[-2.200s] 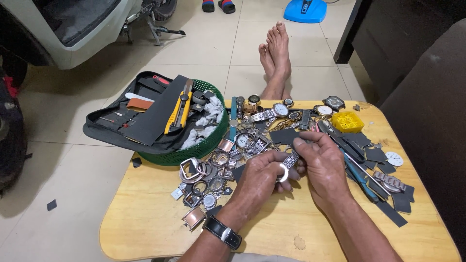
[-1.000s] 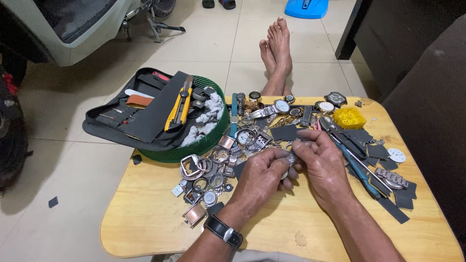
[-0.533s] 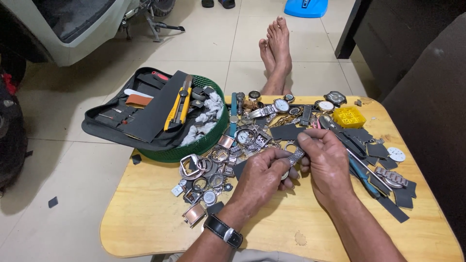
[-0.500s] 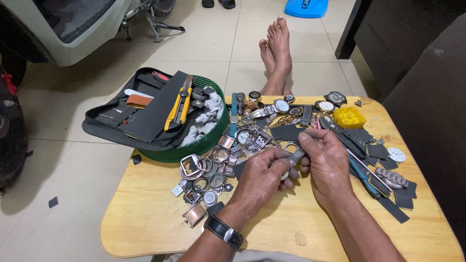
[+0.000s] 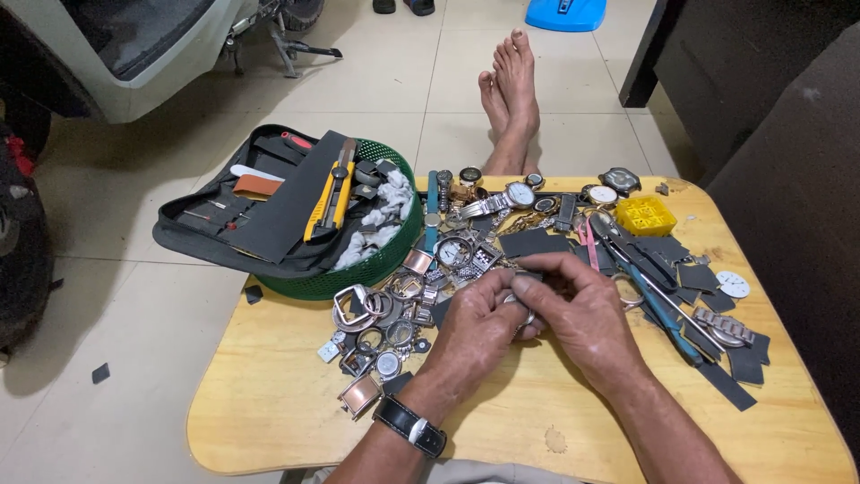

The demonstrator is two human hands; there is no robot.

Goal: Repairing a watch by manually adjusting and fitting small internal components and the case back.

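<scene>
Change: both hands have closed in tighter since ~2 s ago; the small metal piece, then seen as a pale ring betw. the fingers, is now mostly buried under them. Hands sit at the same spot on the table, nothing else has shifted.
Left hand: left hand (image 5: 473,330) curled, knuckles up, fingers clenched round a small metal watch part (image 5: 524,315); wristwatch w/ black strap (image 5: 410,425) on that wrist.
Right hand: right hand (image 5: 582,309) laid over from the right, thumb & forefinger pinching the same part from above; other fingers bent, not released.
Part position: watch part lies betw. the two hands, right where the fingertips meet, just above the bare wood of the low table (image 5: 287,412). Only a sliver of silver shows.
Key relation: part is at the left hand's fingertips, on its right side; right hand covers it from the far side. Both touch it, so neither is nearer. Long axis: can't tell, too much is hidden.
Near left: heap of watch cases & bezels (image 5: 381,323), just beside the left knuckles.
Beyond hands: watches & straps (image 5: 502,202) in a spread, dark flat strap pieces (image 5: 533,242) close behind the fingers.
Near right: blue-handled tool (image 5: 667,314) lying slantwise, yellow plastic tray (image 5: 643,215), loose white dial (image 5: 733,284).
Table edge, left: green basket (image 5: 376,264) w/ open tool pouch (image 5: 260,211) and yellow-black tool (image 5: 327,193) across it.
Floor: person's bare feet (image 5: 511,94) stretched out past the table.
</scene>
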